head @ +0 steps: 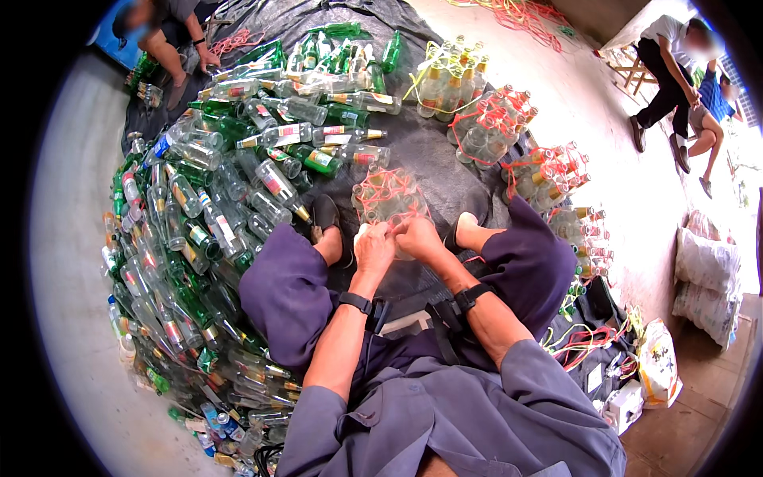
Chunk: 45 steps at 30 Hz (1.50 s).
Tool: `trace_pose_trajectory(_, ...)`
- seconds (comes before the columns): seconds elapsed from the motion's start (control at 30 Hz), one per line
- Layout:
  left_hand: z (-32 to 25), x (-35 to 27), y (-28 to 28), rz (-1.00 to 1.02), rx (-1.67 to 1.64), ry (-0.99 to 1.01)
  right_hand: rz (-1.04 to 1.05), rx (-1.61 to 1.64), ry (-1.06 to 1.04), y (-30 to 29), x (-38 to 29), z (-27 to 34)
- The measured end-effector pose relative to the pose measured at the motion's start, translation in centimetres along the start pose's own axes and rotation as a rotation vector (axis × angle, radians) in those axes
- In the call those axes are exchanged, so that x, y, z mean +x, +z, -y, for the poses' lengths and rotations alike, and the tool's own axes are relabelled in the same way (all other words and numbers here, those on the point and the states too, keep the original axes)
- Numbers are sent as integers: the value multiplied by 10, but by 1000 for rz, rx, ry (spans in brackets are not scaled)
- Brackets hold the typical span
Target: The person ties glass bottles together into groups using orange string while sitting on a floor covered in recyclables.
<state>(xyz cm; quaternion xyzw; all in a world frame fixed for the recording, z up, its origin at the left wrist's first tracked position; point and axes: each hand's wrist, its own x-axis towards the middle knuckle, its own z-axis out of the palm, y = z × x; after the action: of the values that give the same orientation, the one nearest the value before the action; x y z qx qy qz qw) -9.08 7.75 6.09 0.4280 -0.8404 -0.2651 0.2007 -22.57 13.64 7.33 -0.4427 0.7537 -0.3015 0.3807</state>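
Between my feet stands a cluster of clear glass bottles (390, 206), upright and laced around their necks with pink plastic cord (387, 177). At its near edge my left hand (374, 245) and my right hand (417, 237) meet, fingers pinched on the cord. The fingertips almost touch and cover the piece of cord between them. Part of the cluster's near side is hidden behind my hands. Each wrist wears a black strap.
A large heap of loose green and clear bottles (220, 197) fills the left side. Tied bottle bundles (495, 128) line the right edge of a dark sheet (411, 134). Loose cords (587, 343) lie at lower right. One person sits at upper left, others at upper right.
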Motion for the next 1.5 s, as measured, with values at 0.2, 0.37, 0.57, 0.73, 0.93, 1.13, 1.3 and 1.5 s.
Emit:
trace_pose_trajectory(0.2,-2,1,-2,-59,24,95,78,350,104,-6,1,-2)
trace_pose_trajectory(0.37,-2,2,-5,-79,15,92,209,399,183,-15,3,1)
trace_pose_trajectory(0.57,3,2,-1,-79,71,78,280,596,307,-20,0,8)
trace_pose_trajectory(0.73,-2,6,-7,14,72,52,291,692,333,-23,0,4)
trace_pose_trajectory(0.93,8,8,0,4,34,80,215,694,276,-14,1,2)
trace_pose_trajectory(1.13,3,10,-2,13,-8,95,156,621,216,-7,3,-4)
trace_pose_trajectory(1.3,4,9,-7,89,-18,55,170,657,270,-10,0,4)
trace_pose_trajectory(1.5,-2,10,-10,61,-23,166,152,663,261,-12,-2,6)
